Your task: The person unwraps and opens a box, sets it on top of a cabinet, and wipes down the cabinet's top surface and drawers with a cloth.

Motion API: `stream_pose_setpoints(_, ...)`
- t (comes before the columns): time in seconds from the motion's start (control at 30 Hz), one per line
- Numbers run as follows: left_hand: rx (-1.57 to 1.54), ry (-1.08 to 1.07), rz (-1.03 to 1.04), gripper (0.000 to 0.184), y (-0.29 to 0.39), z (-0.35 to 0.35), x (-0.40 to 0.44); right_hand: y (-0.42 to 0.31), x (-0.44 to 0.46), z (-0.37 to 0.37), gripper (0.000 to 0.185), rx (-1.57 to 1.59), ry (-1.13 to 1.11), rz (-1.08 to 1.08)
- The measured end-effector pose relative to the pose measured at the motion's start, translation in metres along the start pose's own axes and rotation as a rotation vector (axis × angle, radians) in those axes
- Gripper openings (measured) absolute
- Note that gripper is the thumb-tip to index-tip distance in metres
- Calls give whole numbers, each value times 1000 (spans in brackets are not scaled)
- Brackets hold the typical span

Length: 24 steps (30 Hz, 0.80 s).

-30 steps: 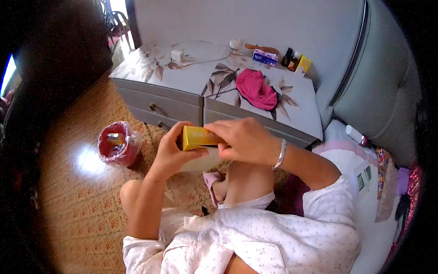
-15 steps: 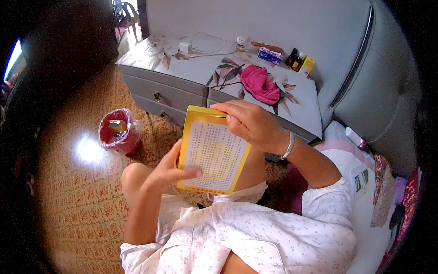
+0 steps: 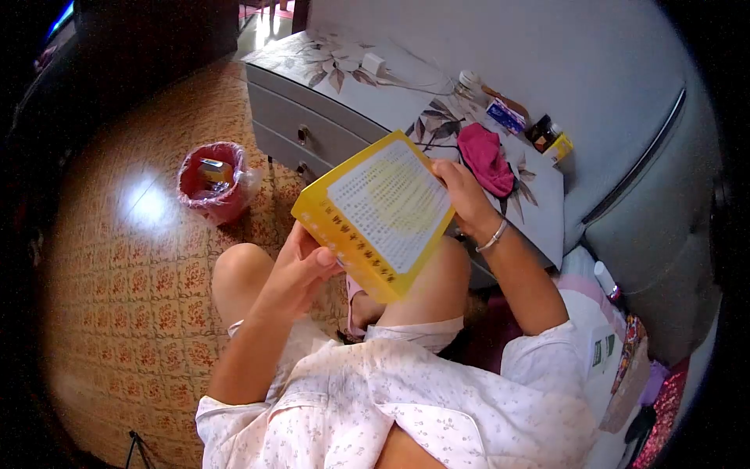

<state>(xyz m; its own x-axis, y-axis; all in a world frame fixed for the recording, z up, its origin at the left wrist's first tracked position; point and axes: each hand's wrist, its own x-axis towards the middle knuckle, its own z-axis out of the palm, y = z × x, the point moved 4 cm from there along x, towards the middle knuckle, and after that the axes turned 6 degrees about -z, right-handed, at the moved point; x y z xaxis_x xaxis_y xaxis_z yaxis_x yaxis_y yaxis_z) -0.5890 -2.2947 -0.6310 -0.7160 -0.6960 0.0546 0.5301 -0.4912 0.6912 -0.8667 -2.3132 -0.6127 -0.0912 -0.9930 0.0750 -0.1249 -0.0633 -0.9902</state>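
Note:
A flat yellow box point(image 3: 387, 205), its white panel covered in rows of small print, is held tilted above my knees. Dark characters run along the near yellow edge. My left hand point(image 3: 297, 270) grips the lower left corner, thumb on the near edge and fingers partly hidden behind. At the upper right edge, my right hand point(image 3: 466, 199) is closed on the box, thumb towards the top and the other fingers mostly hidden.
A grey cabinet point(image 3: 332, 127) with a floral top stands ahead, bearing a pink cloth point(image 3: 486, 160), a blue packet point(image 3: 506, 115) and a white plug point(image 3: 373, 63). A lined red bin point(image 3: 215, 205) sits on the patterned floor. A bed point(image 3: 578, 313) is at the right.
The box has turned and tipped, so its lettered near edge shows. My right hand has slid from the top edge to the right side. The whole view has shifted.

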Motion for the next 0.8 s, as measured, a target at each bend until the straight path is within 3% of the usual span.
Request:
stream_pose_setpoints(0.13,-83,172,26,70,-17,-15,5,-22,-9,18,37,-47,58,-53)
stream_pose_setpoints(0.2,-8,390,19,61,-25,-21,7,-31,-17,24,36,-448,82,-205)
stream_pose_setpoints(0.23,-61,409,20,55,-30,-27,8,-38,-18,31,36,-468,60,-280)
stream_pose_setpoints(0.33,-48,382,55,56,-29,-29,8,-51,-23,36,36,-521,98,-310)
stream_pose_setpoints(0.37,-5,377,40,58,-28,-30,7,-56,-24,38,35,-551,130,-417)
stream_pose_setpoints(0.47,-34,321,40,59,-29,-38,7,-62,-25,28,33,-608,216,-260)
stream_pose_setpoints(0.5,-30,317,40,59,-30,-37,8,-62,-24,29,32,-587,241,-361)
stream_pose_setpoints(0.6,-57,347,66,61,-32,-40,9,-61,-26,31,32,-517,254,-322)
stream_pose_setpoints(0.8,-43,429,44,63,-47,-64,17,-46,-26,28,35,-263,145,-186)
